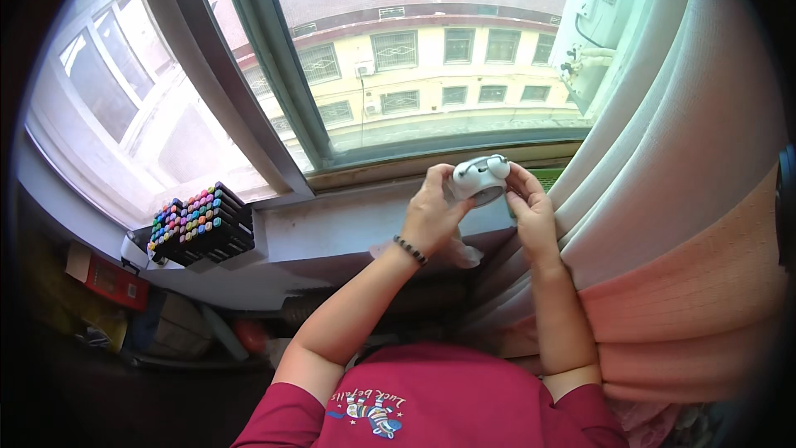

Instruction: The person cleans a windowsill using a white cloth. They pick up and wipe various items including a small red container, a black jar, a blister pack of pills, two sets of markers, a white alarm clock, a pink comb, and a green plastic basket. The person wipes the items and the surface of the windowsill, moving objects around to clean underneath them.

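Note:
Over the windowsill (323, 227), both hands grip a small white rounded device (476, 175) with a grey oval underside. Its exact kind is unclear. My left hand (433, 208), with a dark beaded bracelet (410, 250) at the wrist, holds its left side, thumb near the lower edge. On the other side, the fingers and thumb of my right hand (530, 204) pinch its right edge. Crumpled translucent plastic (466, 255) shows just under my left hand; whether that hand touches it I cannot tell.
Many-coloured capped markers (199, 224) stand in a black holder on the sill at left. A green plastic item (548, 177) sits behind my right hand, beside the long curtain (659, 155). The window frame (273, 56) rises ahead. A red box (115, 280) lies low at left.

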